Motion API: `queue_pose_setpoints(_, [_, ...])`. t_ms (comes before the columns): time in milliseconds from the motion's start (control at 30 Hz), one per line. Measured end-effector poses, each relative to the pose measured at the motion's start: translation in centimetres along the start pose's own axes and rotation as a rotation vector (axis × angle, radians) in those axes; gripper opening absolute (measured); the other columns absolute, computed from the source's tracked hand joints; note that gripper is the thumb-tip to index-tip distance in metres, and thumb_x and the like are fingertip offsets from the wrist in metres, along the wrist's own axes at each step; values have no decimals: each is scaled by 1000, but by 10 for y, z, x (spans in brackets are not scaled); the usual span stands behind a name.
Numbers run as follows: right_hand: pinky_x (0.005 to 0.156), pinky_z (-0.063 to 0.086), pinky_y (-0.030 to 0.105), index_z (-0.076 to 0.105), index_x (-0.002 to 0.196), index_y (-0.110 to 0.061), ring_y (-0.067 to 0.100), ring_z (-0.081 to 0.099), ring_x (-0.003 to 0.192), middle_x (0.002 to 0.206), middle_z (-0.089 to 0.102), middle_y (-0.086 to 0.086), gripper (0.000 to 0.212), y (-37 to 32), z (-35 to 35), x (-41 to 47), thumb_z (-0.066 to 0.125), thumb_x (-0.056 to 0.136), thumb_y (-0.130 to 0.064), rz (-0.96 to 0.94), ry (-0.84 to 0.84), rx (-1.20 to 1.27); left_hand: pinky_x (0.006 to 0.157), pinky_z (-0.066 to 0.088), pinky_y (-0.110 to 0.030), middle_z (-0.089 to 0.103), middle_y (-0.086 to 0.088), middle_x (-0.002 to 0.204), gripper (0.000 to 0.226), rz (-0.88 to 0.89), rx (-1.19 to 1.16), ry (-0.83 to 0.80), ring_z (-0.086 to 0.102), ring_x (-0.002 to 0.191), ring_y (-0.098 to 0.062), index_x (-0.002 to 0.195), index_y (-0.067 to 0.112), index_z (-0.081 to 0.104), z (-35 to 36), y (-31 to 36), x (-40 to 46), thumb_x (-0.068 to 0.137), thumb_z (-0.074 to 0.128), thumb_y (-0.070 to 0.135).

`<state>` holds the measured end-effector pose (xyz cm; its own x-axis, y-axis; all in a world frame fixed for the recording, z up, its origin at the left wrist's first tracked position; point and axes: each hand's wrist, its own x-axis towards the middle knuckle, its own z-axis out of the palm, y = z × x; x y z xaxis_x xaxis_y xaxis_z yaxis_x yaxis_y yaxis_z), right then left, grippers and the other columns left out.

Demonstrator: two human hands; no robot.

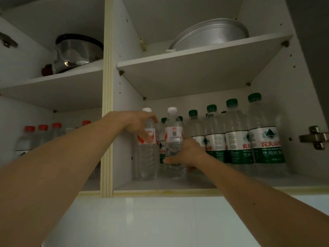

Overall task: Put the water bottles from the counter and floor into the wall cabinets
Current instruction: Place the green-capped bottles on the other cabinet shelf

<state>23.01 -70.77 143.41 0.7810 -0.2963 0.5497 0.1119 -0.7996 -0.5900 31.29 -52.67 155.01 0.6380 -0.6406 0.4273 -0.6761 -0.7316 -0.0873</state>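
Note:
Both arms reach up into the right wall cabinet [160,190]. My left hand [140,125] grips a white-capped bottle [147,161] with a red-and-white label around its upper body; it stands upright at the left of the bottom shelf. My right hand [187,154] grips a second white-capped bottle [173,136] low on its body, right beside the first, also upright on the shelf. Several green-capped bottles [265,139] with green labels stand in rows to the right and behind.
The left cabinet's bottom shelf holds several red-capped bottles [42,132]. A steel pot [76,52] sits on the upper left shelf, a metal pan [211,34] on the upper right shelf. A door hinge [313,137] juts out at the right. White tiled wall [142,220] lies below.

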Motion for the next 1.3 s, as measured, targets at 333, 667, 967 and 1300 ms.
queue_pose_setpoints(333, [62,63,37,58,122,-16,25,67,93,112,66,10,61,-12,12,5,87,74,-39,69,-72,-41,105,42,-44,44,-4,152,104,-33,286,110,48,132,-29,154,36,24,10,-1,7,71,85,48])
queue_pose_setpoints(667, [93,56,41,33,145,-5,29,58,122,139,55,12,102,-25,34,21,87,70,-49,94,-82,-64,106,30,-49,48,-15,142,86,-75,549,142,37,131,-35,145,30,34,17,2,9,76,77,58])
queue_pose_setpoints(967, [69,57,33,20,149,-7,31,54,124,144,47,12,112,-29,40,21,86,70,-51,120,-49,-78,110,21,-50,50,-10,145,71,-34,796,244,35,134,-32,145,19,34,25,7,-9,90,56,60])
queue_pose_setpoints(1300, [86,60,47,23,147,-11,31,59,118,139,50,13,105,-31,39,13,85,72,-49,145,-61,-84,117,14,-52,40,-14,153,91,1,900,278,34,140,-33,152,12,24,28,7,-22,88,52,70])
